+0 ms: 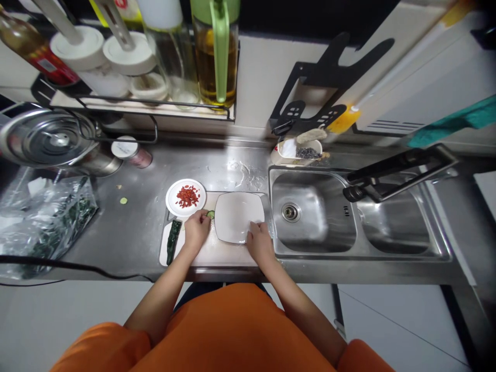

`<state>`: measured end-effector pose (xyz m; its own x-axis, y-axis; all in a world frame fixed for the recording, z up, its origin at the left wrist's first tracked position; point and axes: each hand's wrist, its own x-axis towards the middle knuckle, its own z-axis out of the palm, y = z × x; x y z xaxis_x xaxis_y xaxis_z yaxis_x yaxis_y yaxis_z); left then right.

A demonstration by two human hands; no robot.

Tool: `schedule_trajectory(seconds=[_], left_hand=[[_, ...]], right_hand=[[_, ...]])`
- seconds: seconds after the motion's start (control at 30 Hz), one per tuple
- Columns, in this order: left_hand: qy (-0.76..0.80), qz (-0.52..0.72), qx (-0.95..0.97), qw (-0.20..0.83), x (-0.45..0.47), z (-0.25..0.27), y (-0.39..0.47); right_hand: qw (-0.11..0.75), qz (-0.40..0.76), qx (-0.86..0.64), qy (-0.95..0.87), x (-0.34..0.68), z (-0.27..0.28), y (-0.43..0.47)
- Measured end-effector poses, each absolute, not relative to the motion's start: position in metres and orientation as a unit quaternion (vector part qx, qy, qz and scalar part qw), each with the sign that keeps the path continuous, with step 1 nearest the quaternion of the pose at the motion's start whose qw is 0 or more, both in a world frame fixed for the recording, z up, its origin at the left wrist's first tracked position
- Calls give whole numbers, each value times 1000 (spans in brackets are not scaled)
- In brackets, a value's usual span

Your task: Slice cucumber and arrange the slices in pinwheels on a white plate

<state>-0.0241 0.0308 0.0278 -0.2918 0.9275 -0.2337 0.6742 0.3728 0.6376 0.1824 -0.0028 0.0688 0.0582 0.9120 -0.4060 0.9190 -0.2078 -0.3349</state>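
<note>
My left hand (197, 228) has its fingers pinched on a small cucumber slice (211, 214) at the left edge of a white square plate (238, 214). At the plate's lower right edge, my right hand (260, 242) is closed on the rim. The plate rests on a pale cutting board (222, 253). A length of dark green cucumber (173, 242) lies at the board's left side. Behind my left hand stands a small white plate (170, 199) of chopped red pieces (188, 196). The plate's bare middle faces up.
To the right is a double sink (313, 232) with a black faucet (387, 178). A plastic bag of greens (58, 227), a lidded steel pot (58, 137) and a small jar (132, 152) stand left. Overhead is a rack (155, 111) of bottles. One loose cucumber slice (123, 200) lies on the counter.
</note>
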Motion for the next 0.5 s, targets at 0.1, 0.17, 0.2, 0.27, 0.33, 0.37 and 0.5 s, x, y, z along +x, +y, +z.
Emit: schedule_trajectory(seconds=[0.1, 0.17, 0.2, 0.27, 0.33, 0.37, 0.5], left_hand=[[782, 231, 491, 306, -26, 29, 31], [787, 238, 472, 319, -29, 31, 32], [790, 239, 461, 326, -30, 32, 32], [796, 232, 444, 340, -34, 34, 33], [798, 217, 436, 354, -37, 35, 33], [798, 210, 438, 358, -38, 35, 33], [784, 198, 499, 310, -38, 32, 29]], right_hand=[[11, -288, 717, 635, 180, 69, 0], [5, -296, 708, 641, 179, 68, 1], [1, -300, 704, 644, 178, 67, 2], [-5, -306, 694, 652, 177, 65, 4], [-10, -314, 683, 660, 174, 63, 6], [-13, -317, 677, 664, 172, 62, 8], [-23, -326, 660, 676, 165, 59, 11]])
